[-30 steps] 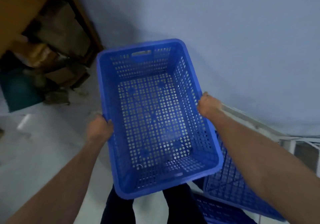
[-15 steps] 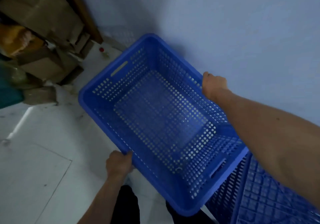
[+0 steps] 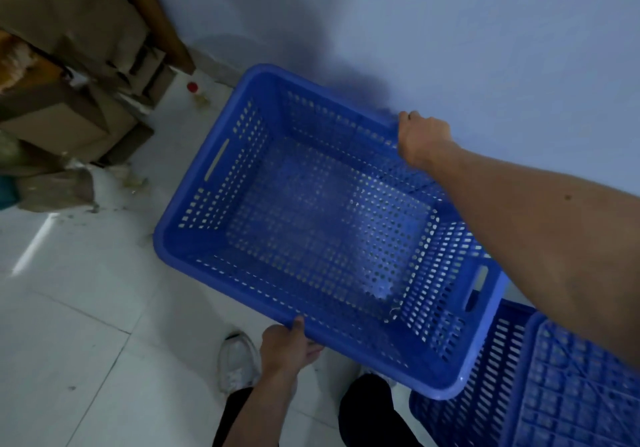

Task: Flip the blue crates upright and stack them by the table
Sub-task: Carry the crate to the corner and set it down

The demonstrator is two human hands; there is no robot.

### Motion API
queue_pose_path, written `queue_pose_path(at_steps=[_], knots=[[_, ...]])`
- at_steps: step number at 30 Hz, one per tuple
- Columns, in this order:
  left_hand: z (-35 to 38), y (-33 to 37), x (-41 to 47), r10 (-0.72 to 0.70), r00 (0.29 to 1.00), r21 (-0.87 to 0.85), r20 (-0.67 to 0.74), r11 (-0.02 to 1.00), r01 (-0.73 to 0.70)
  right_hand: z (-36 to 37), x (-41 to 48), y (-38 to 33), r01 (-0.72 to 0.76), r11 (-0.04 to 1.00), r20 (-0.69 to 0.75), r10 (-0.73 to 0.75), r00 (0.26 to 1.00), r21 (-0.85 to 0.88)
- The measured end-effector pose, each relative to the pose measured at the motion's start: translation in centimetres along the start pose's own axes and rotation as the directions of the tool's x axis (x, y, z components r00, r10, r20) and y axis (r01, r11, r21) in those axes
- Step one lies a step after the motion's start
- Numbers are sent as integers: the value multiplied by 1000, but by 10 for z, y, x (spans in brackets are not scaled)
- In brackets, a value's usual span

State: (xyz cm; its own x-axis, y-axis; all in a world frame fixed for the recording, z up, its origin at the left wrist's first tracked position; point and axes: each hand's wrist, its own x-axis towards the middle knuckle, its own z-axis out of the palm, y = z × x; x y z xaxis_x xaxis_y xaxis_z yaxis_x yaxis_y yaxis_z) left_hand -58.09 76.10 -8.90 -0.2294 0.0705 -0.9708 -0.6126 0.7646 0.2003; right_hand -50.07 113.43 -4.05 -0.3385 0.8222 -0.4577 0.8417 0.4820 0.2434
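Gripping crate rims, both hands: left, right | crate lower, nearer floor than before

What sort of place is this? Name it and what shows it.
Probably a storeroom or back room: cardboard boxes piled under a wooden table, perforated blue crates on a pale tiled floor, a bare wall.

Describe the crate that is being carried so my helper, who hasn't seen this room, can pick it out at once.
Start at the blue wall and look down to the white tiled floor beside it. The held crate is between the left hand and right hand, each gripping a long rim. Unlike the upturned crate at lower right, it faces open side up, showing its empty perforated inside.
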Motion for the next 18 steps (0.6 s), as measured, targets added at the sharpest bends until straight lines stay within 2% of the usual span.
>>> queue_pose_path(at_steps=[5,10,12,14,15,16,18], knots=[[6,-1,15,-22,998,-10,-55,1000,22,23,15,10,-46,970,164,7,987,238],[8,-2,17,11,997,6,-82,1000,-11,32,12,15,-73,926,223,-13,975,371],[1,3,20,-34,997,82,-75,996,40,36,-4,10,-29,918,214,-62,975,395],[-9,6,27,-2,997,298,-79,954,26,40,-29,1,53,904,200,-151,968,425],[-15,7,31,67,995,465,-77,885,-24,44,-42,-5,98,892,196,-202,959,441],[-19,11,30,165,985,624,-57,775,-93,48,-57,-14,139,879,200,-253,947,456],[-23,23,22,382,922,869,66,432,-242,56,-95,-35,181,852,237,-331,913,492]])
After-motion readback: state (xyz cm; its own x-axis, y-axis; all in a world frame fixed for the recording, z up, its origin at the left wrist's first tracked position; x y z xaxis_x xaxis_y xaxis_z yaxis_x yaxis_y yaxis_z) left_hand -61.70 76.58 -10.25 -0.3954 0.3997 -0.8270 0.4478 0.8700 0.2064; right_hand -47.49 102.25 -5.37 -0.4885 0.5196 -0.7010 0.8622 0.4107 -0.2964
